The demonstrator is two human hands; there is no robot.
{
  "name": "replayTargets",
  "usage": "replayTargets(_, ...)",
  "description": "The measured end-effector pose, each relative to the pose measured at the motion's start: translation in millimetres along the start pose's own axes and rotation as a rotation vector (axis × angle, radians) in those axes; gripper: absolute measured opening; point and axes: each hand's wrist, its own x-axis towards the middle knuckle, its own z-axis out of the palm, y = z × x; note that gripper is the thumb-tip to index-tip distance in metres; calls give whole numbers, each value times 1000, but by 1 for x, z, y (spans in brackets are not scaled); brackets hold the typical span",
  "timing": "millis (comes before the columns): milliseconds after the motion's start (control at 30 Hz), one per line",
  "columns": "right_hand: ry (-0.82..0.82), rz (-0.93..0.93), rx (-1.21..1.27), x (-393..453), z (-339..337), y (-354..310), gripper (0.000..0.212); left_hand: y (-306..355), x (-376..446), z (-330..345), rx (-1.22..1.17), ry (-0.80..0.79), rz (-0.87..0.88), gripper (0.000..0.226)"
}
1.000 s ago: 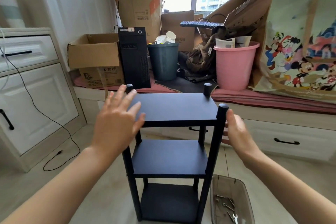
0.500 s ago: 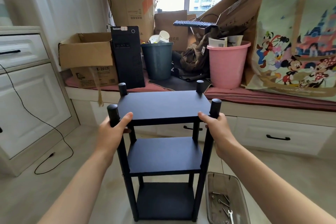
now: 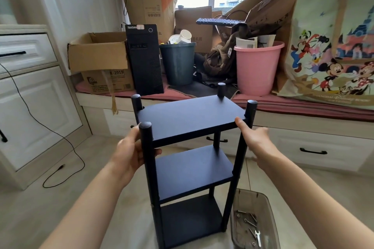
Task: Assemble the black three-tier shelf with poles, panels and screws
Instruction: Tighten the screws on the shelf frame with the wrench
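The left hand [image 3: 129, 151] is gripping the near-left pole [image 3: 146, 143] while the right hand [image 3: 254, 137] is pinching the top panel [image 3: 190, 117], apparently steadying the finished-looking three-tier shelf [image 3: 192, 170] upright.

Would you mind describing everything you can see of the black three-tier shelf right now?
The black three-tier shelf stands upright on the pale tiled floor, in front of the window bench. It has three flat matte rectangular panels stacked between four round corner poles whose capped tops rise above the top panel. It looks fully assembled. The left hand grips the near-left pole just under the top panel; the right hand holds the near-right corner, thumb on the panel's edge. A clear plastic tray of leftover hardware sits beside its near-right foot.
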Motion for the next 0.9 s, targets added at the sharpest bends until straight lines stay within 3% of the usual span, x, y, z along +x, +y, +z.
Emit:
replayTargets(100,-229,167,-45,-18,-1,1,85,4,4,7,-168,-12,-41,32)
replayTargets(200,-359,169,115,-28,1,0,63,10,9,11,-250,-75,-48,29)
replayTargets(333,-412,-10,327,-29,8,-4,41,8,9,19,-296,-68,17,12)
replayTargets(433,-445,-27,472,-25,17,-5,27,5,5,22,-328,-86,39,8)
replayTargets(567,-418,-3,570,-17,30,-10,24,2,0,29,-334,-63,57,20)
replayTargets(800,-340,-45,670,-10,51,-18,23,-12,0,43,-401,108,87,12)
replayTargets(900,-414,-19,723,-18,61,-19,23,-13,-5,53,-468,127,136,13)
